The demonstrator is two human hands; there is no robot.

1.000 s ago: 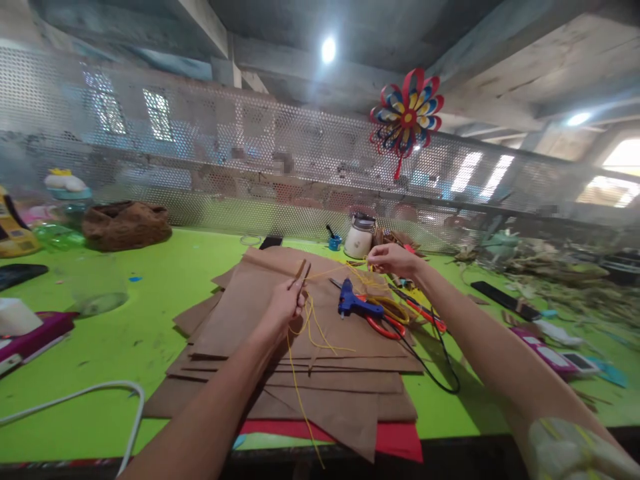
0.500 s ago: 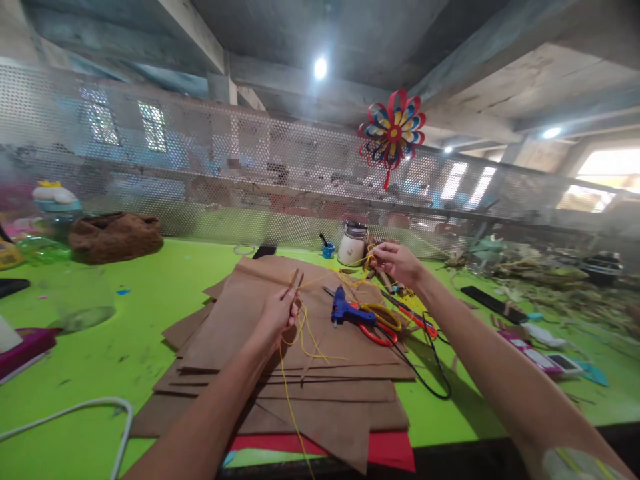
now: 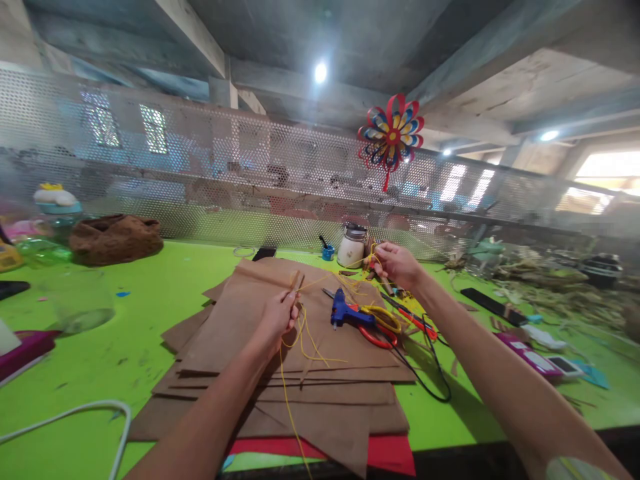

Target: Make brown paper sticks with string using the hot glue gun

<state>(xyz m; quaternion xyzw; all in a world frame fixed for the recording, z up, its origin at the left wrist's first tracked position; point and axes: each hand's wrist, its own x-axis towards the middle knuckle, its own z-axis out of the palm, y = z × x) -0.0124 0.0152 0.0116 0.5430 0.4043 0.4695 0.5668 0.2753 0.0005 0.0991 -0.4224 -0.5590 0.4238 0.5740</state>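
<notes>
My left hand [image 3: 280,313] is closed on a small rolled brown paper piece [image 3: 296,283], held above a stack of brown paper sheets [image 3: 225,333]. Yellow string [image 3: 306,333] hangs from that hand in loops and trails down over the sheets. Another stretch of the string runs across to my right hand [image 3: 397,263], whose fingertips pinch it in front of a lidded jar [image 3: 352,245]. Between the hands lie a blue glue gun [image 3: 345,310] and scissors with red and yellow handles [image 3: 383,327].
Black cable [image 3: 440,380] curls off the stack's right side. Further right lie a dark phone [image 3: 493,305] and a pile of dry husks [image 3: 555,280]. A brown cloth bag [image 3: 117,239] and a clear container [image 3: 83,303] stand left. Perforated metal panel [image 3: 225,180] borders the green table [image 3: 165,280].
My right hand has shifted very slightly, still pinching the string. The paper piece in my left hand has turned a little; the tools and sheets stay put.
</notes>
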